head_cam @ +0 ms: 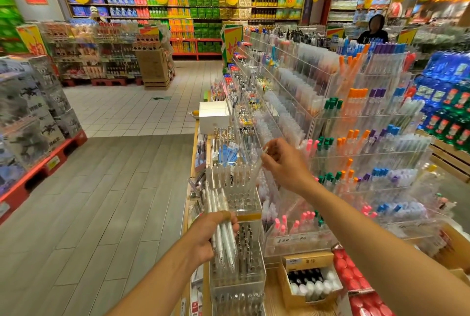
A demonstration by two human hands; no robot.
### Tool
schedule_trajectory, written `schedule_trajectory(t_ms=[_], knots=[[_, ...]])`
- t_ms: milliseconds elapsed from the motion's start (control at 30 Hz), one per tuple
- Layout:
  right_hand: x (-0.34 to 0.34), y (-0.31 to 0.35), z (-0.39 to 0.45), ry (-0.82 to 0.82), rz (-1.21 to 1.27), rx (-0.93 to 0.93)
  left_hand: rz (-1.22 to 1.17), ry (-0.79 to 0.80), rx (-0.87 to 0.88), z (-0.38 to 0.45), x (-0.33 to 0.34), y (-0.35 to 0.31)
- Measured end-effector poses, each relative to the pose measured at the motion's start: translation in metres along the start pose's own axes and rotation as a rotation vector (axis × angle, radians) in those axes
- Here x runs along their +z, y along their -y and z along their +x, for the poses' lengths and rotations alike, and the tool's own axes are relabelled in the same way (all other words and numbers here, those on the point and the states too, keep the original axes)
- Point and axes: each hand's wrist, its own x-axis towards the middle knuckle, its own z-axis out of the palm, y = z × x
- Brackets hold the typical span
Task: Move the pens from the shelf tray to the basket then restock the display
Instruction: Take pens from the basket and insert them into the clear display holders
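Observation:
My left hand (212, 233) grips a bundle of several clear white pens (221, 226), held upright in front of a clear acrylic pen holder (244, 210) with round holes in its top. A row of similar pens (230, 173) stands in that holder's back row. My right hand (284, 163) is raised above and to the right of the holder and pinches one clear pen (262, 156) by its upper end. No basket is in view.
A tiered acrylic display (356, 137) full of coloured pens fills the right side. A white box (215, 116) sits on the wooden shelf beyond the holder. An open carton of bottles (309, 281) lies lower right. A person (374, 30) stands behind the display.

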Motion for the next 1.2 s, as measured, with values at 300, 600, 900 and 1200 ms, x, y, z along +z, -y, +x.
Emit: schedule_trajectory(t_ms=[300,600,900,1200], knots=[[0.02,-0.001,0.011,0.121,-0.267,-0.101,-0.006,-0.002,-0.005,-0.003,-0.004,0.0],[0.026,-0.006,0.017,0.211,-0.431,-0.128,0.03,-0.004,-0.027,-0.005,-0.004,0.0],[0.032,0.002,0.0,0.105,-0.214,-0.04,0.08,0.002,0.007,-0.007,0.006,-0.005],[0.041,0.006,-0.031,0.465,0.363,0.311,0.077,0.043,0.033,-0.013,0.019,-0.01]])
